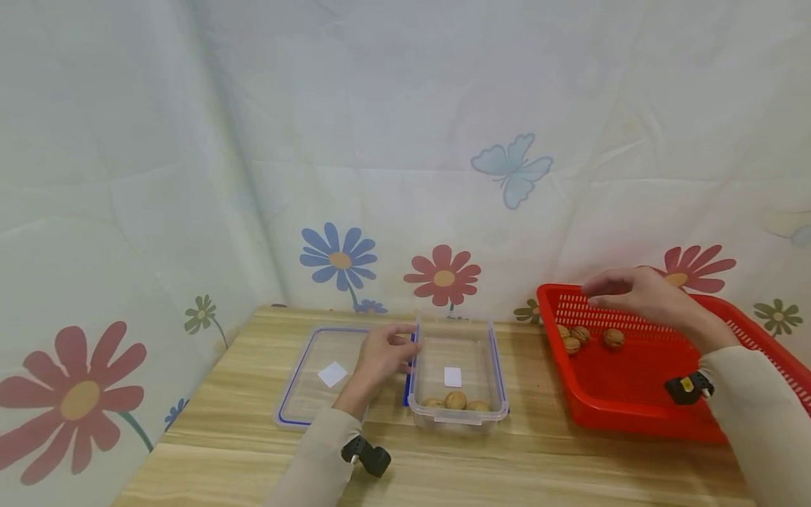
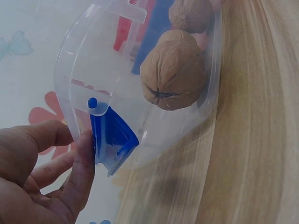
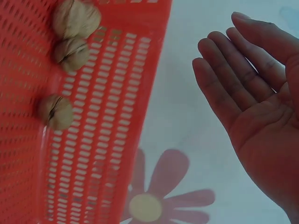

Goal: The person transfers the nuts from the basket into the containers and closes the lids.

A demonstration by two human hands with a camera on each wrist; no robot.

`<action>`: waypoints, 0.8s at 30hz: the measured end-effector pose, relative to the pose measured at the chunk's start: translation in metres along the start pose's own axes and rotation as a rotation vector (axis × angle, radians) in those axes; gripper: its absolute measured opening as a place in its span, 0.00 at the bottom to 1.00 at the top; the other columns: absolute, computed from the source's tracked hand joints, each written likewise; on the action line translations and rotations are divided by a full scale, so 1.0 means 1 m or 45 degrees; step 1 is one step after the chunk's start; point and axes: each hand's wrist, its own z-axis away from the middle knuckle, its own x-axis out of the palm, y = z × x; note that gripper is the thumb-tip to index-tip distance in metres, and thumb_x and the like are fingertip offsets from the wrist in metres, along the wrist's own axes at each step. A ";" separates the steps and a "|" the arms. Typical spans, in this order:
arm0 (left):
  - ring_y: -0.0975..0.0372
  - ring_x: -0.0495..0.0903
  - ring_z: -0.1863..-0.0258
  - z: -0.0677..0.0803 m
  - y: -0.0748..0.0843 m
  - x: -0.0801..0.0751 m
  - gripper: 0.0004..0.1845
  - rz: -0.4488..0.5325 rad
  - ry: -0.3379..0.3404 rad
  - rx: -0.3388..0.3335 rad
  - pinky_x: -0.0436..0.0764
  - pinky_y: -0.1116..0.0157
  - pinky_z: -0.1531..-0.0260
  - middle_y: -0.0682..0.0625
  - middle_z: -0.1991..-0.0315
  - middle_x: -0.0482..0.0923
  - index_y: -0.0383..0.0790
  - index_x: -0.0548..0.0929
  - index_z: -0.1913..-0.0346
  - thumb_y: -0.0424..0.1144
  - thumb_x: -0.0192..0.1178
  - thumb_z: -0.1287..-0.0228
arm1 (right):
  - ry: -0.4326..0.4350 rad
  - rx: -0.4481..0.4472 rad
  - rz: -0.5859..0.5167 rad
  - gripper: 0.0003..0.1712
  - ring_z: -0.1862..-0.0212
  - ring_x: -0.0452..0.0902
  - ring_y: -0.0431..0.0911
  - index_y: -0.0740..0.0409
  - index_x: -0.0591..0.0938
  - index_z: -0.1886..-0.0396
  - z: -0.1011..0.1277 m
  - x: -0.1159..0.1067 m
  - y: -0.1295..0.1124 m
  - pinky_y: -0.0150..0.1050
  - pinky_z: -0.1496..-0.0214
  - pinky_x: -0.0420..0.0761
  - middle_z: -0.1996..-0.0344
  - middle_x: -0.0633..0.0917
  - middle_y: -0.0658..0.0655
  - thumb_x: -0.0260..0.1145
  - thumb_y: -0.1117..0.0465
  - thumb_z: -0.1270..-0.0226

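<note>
The head view takes in the whole wooden table (image 1: 481, 468). A clear box (image 1: 457, 415) stands near the middle, its top uncovered, with three walnuts (image 1: 455, 400) along its near end and a white label (image 1: 453, 377) showing. Just left of it a clear lid (image 1: 300, 394) with a blue seal lies flat, partly behind the left forearm. The left hand (image 1: 383, 352) touches the box's left side, fingers bent. At the right stands a red basket (image 1: 633, 420) holding four walnuts in its far left part. The right hand (image 1: 643, 296) hangs above the basket's far side.

The left wrist view shows what the head view hides: fingertips rest against a hanging blue latch (image 2: 112, 140) and the clear edge beside it; whether they pinch the edge, I cannot tell. Two walnuts show large inside the box, near its wall.

The right wrist view reveals the right palm, turned away from the head camera: the fingers are extended, close together, thumb apart, holding nothing. The basket's slotted wall is beside the hand, and its walnuts lie along the foot of that wall, some touching, one apart.
</note>
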 end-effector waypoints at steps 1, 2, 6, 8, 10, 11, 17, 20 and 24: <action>0.55 0.88 0.70 0.000 0.000 0.000 0.21 -0.001 0.001 -0.001 0.92 0.60 0.70 0.36 0.56 0.84 0.29 0.85 0.38 0.29 0.70 0.33 | 0.000 -0.002 -0.002 0.27 0.48 0.85 0.56 0.63 0.85 0.37 0.000 0.000 0.003 0.56 0.45 0.89 0.45 0.88 0.64 0.77 0.56 0.30; 0.55 0.88 0.70 0.000 0.000 0.000 0.21 -0.003 0.002 -0.002 0.92 0.60 0.70 0.37 0.56 0.84 0.30 0.85 0.38 0.29 0.70 0.33 | -0.003 -0.004 -0.004 0.27 0.48 0.85 0.56 0.64 0.85 0.37 0.000 0.000 0.007 0.56 0.45 0.89 0.45 0.88 0.65 0.77 0.56 0.30; 0.56 0.88 0.70 0.000 0.000 0.000 0.21 -0.007 0.003 -0.001 0.92 0.60 0.70 0.37 0.57 0.84 0.30 0.85 0.38 0.29 0.70 0.33 | -0.017 0.009 -0.018 0.28 0.48 0.85 0.57 0.66 0.84 0.37 0.002 0.002 0.018 0.58 0.45 0.89 0.45 0.88 0.66 0.77 0.56 0.30; 0.55 0.88 0.70 0.000 0.000 0.000 0.21 -0.005 0.003 -0.002 0.92 0.60 0.70 0.37 0.57 0.84 0.30 0.85 0.38 0.29 0.70 0.33 | -0.025 0.020 -0.023 0.28 0.48 0.85 0.59 0.67 0.83 0.36 0.002 0.002 0.024 0.60 0.45 0.89 0.44 0.87 0.67 0.76 0.56 0.29; 0.55 0.88 0.69 0.000 0.000 0.000 0.21 -0.002 0.000 -0.002 0.92 0.61 0.70 0.37 0.56 0.84 0.30 0.85 0.38 0.29 0.70 0.33 | -0.030 0.035 -0.025 0.27 0.47 0.85 0.59 0.67 0.83 0.36 0.003 0.003 0.029 0.61 0.44 0.88 0.44 0.87 0.67 0.76 0.57 0.29; 0.55 0.88 0.69 0.001 0.000 0.000 0.21 -0.001 0.002 -0.009 0.92 0.61 0.70 0.37 0.56 0.84 0.30 0.85 0.38 0.29 0.70 0.33 | -0.033 0.043 -0.024 0.27 0.47 0.84 0.59 0.67 0.83 0.36 0.003 0.003 0.031 0.61 0.44 0.88 0.44 0.87 0.67 0.75 0.57 0.28; 0.54 0.88 0.67 0.001 0.000 0.000 0.21 0.002 0.001 -0.006 0.92 0.60 0.69 0.36 0.55 0.84 0.30 0.85 0.38 0.29 0.70 0.32 | -0.063 0.094 -0.030 0.26 0.47 0.83 0.57 0.67 0.82 0.35 0.002 0.004 0.042 0.64 0.42 0.86 0.42 0.86 0.69 0.75 0.58 0.28; 0.55 0.88 0.68 0.000 0.000 0.000 0.21 0.004 0.001 -0.006 0.92 0.60 0.69 0.36 0.55 0.84 0.30 0.85 0.38 0.29 0.70 0.32 | -0.080 0.128 -0.033 0.27 0.46 0.83 0.58 0.67 0.82 0.35 0.001 0.005 0.048 0.65 0.41 0.85 0.41 0.85 0.70 0.74 0.58 0.27; 0.56 0.88 0.69 0.000 0.000 0.000 0.21 0.015 0.002 -0.013 0.92 0.60 0.69 0.36 0.55 0.84 0.30 0.85 0.38 0.29 0.70 0.32 | -0.099 0.146 -0.019 0.26 0.45 0.83 0.61 0.69 0.82 0.35 -0.001 0.007 0.057 0.67 0.40 0.84 0.41 0.85 0.72 0.74 0.60 0.27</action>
